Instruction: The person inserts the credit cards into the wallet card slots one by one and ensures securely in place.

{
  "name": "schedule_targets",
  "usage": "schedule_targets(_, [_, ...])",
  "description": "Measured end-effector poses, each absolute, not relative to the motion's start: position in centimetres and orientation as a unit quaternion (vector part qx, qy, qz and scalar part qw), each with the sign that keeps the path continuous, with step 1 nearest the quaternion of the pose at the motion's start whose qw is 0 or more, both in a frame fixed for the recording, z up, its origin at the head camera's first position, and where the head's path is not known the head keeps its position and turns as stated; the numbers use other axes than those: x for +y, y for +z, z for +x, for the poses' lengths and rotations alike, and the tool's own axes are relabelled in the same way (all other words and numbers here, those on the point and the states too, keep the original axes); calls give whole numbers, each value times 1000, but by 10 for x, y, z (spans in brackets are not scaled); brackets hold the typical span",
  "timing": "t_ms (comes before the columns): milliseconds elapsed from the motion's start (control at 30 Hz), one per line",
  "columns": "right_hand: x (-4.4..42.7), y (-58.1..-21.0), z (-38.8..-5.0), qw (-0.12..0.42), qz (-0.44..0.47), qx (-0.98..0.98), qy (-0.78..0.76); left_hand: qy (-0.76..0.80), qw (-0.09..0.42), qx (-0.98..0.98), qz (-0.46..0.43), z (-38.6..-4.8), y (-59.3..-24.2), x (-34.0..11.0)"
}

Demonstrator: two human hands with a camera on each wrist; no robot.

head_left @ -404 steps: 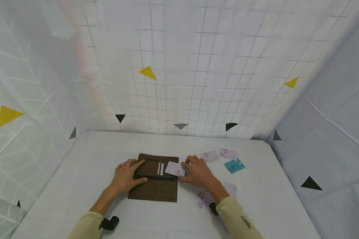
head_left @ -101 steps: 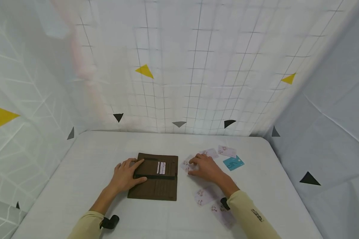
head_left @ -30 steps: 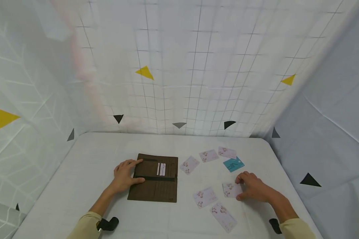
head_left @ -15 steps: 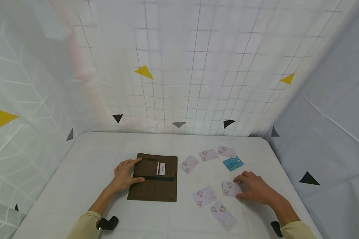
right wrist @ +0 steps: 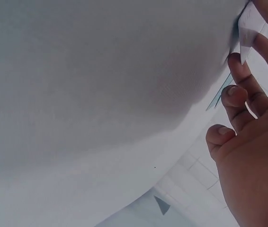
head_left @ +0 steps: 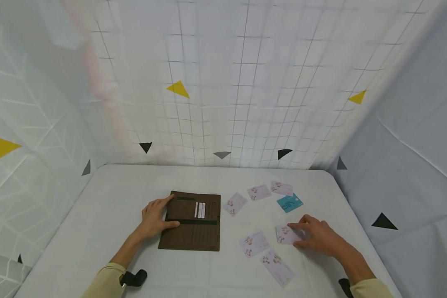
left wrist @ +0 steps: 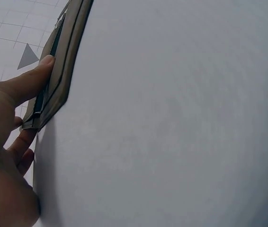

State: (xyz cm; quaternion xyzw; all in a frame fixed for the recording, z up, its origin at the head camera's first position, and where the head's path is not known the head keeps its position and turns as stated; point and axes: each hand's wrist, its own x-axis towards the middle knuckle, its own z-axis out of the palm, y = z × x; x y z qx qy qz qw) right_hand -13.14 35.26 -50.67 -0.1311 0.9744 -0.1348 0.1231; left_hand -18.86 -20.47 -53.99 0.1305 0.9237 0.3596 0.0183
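The flower-printed card [head_left: 286, 234] lies on the right part of the white table [head_left: 126, 198], to the right of the unfolded brown wallet [head_left: 175, 239]. The right hand [head_left: 316, 236] has its thumb and index finger parted by the card's width and pinches it at opposite edges, with the other fingers bent clear; whether the card lies wholly flat cannot be told. The left hand [head_left: 154, 219] is spread along the wallet's left side, thumb and index finger well apart and fairly straight, steadying it without a firm grasp. In judgement, the card is light, thin, fairly stiff and smooth, liable to slide on the cloth; the two edges now pinched suit it, leaving the left end free. The wallet appears soft and pliable, best steadied at its left border. Its upper panel carries card edges [head_left: 200, 210] in the slots. Two flower-printed cards [head_left: 254, 244] lie between the held card and the wallet on the near side, a possible obstruction to a low path. Beyond lie a teal card [head_left: 289, 203] and three more pale cards [head_left: 258, 193], one meeting or overlapping the teal one.
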Motion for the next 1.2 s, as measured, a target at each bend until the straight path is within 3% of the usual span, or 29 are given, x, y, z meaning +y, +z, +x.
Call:
schedule_targets(400, [352, -503, -130, 145, -122, 969, -156, 355, 18, 925, 132, -188, -539, -207])
schedule_targets(1200, [352, -512, -134, 76, -129, 978, -145, 353, 29, 926, 128, -190, -542, -208])
